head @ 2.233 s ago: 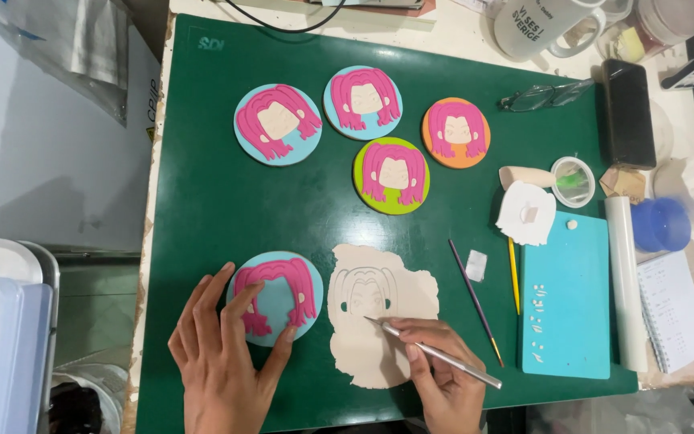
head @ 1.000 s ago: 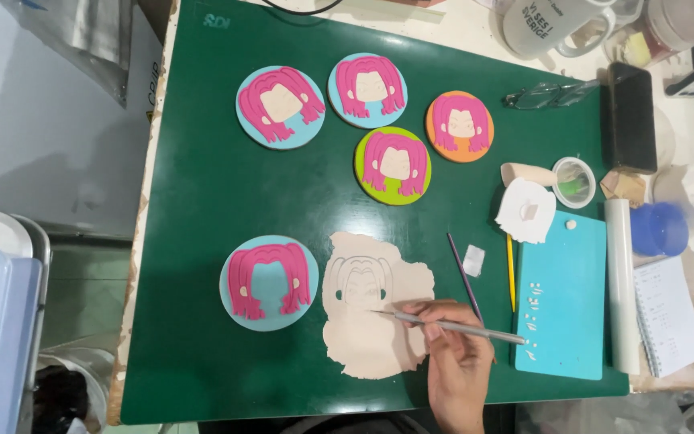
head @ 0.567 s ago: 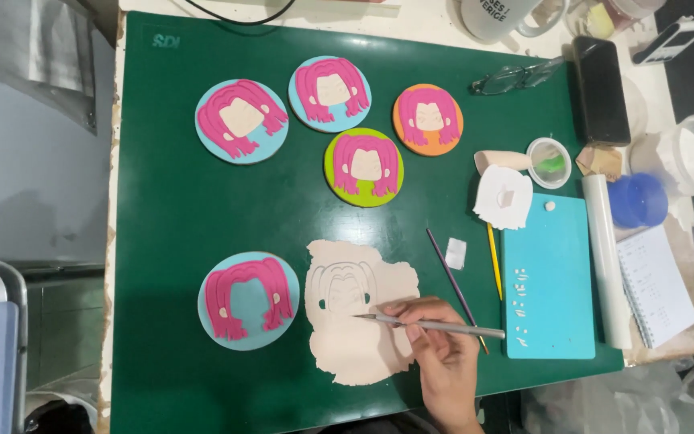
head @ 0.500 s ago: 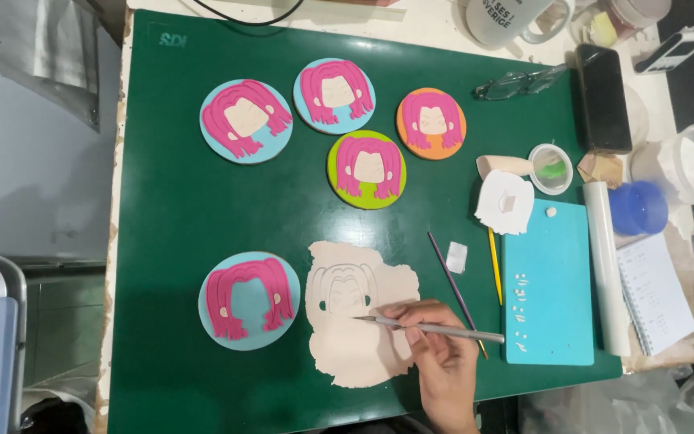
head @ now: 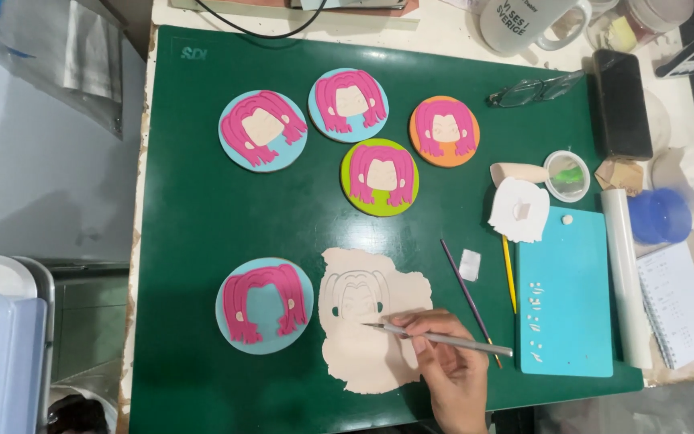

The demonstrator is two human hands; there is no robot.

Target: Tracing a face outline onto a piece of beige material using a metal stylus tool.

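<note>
My right hand (head: 451,370) grips a thin metal-tipped tool (head: 443,338), its point resting on a flat beige clay sheet (head: 367,354) where a face outline is scored. Just left of the sheet lies a blue round disc (head: 264,305) with pink hair and a blank face area. My left hand is out of view. Four finished discs with pink hair sit farther back: two blue ones (head: 263,129) (head: 348,104), a green one (head: 379,177) and an orange one (head: 444,131). All rest on a green cutting mat (head: 194,209).
Right of the sheet lie a dark stick tool (head: 463,285), a yellow tool (head: 509,273), a teal board (head: 565,293) with small white bits, and a white roller (head: 626,273). Glasses (head: 533,88), a black phone (head: 622,104), a mug (head: 528,22), a notebook (head: 678,301) and small containers crowd the right side.
My left hand, earlier resting on the blue disc, has left the view. My right hand keeps the tool tip on the clay sheet. The camera view shifted slightly.
</note>
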